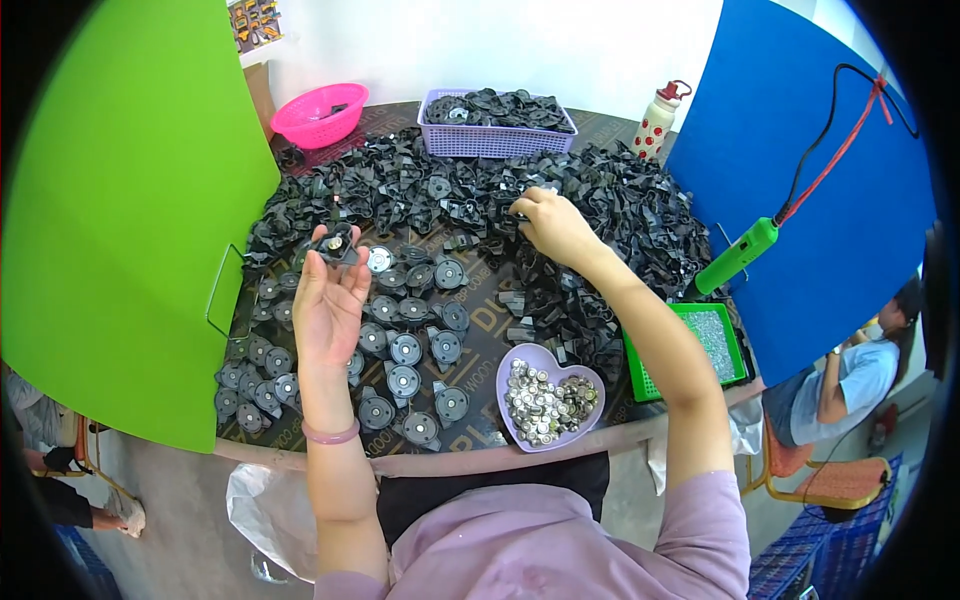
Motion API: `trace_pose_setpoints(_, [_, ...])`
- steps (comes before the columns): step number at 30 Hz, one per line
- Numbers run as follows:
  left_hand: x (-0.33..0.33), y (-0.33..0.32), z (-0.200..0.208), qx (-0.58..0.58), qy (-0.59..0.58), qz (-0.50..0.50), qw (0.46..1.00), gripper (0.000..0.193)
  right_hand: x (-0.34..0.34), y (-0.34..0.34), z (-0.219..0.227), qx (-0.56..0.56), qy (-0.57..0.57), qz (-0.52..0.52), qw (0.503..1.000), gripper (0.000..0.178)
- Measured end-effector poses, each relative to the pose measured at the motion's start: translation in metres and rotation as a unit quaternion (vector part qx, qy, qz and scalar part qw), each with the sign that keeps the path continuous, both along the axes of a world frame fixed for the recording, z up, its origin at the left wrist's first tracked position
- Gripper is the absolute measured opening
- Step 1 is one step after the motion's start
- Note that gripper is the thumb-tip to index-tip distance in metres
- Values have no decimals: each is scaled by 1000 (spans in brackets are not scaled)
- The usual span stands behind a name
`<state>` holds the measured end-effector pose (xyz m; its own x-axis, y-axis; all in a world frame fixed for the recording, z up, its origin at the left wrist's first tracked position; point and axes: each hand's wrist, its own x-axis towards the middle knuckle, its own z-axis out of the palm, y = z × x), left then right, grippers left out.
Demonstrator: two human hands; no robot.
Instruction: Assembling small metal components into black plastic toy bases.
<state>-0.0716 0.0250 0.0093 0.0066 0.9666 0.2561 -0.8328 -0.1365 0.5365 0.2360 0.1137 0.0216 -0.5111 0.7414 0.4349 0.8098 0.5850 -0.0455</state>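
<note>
My left hand is raised palm up, its fingers closed round a black plastic part with a small round metal piece at its centre. My right hand reaches over to the far middle, its bent fingertips down in a big heap of loose black plastic parts. Whatever those fingertips pinch is hidden. Below and around my left hand lie several black parts with round metal discs, set out in rough rows. A lilac heart-shaped bowl near the front edge holds small round metal pieces.
A green basket of small clear or silvery bits stands right, under a hanging green electric screwdriver. At the back are a pink basin, a lilac basket of black parts and a bottle. Green and blue panels flank the table.
</note>
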Motion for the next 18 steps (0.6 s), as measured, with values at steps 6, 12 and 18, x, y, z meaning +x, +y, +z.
trace_pose_setpoints(6, [0, 0, -1, -2, 0, -3, 1000, 38, -4, -58, 8, -254, -183, 90, 945, 49])
trace_pose_setpoints(12, [4, 1, -3, -4, 18, -3, 1000, 38, 14, -39, -19, -79, -186, 66, 977, 29])
trace_pose_setpoints(18, [3, 1, -3, -7, 31, -1, 1000, 37, 15, -40, -3, -50, -94, 50, 993, 25])
